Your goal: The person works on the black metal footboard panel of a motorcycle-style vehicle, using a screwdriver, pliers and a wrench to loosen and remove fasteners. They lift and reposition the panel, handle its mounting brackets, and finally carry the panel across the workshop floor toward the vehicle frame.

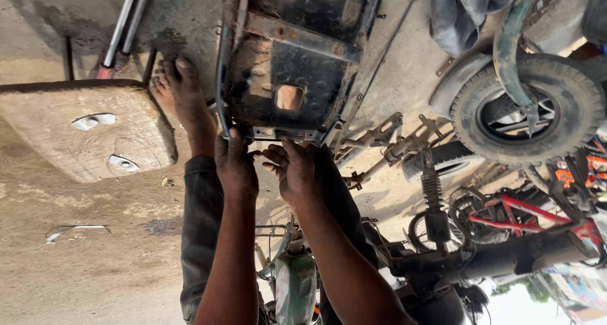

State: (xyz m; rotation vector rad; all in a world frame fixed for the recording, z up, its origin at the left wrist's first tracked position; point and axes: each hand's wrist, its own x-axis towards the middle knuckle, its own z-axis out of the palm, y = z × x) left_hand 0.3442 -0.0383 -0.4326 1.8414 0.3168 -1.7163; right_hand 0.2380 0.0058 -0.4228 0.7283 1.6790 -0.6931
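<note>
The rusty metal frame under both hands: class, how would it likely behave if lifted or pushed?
The metal frame looks like plate and tube steel, so probably stiff and heavy. Its rust and grime suggest a rough, possibly greasy grip. The left hand and right hand hold its near edge; lying flat on the concrete ground, it should slide rather than roll.

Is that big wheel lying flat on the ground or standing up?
Standing up. The wheel rests on its tread on the concrete ground, its hub facing the camera, with a green curved bar crossing it.
</note>
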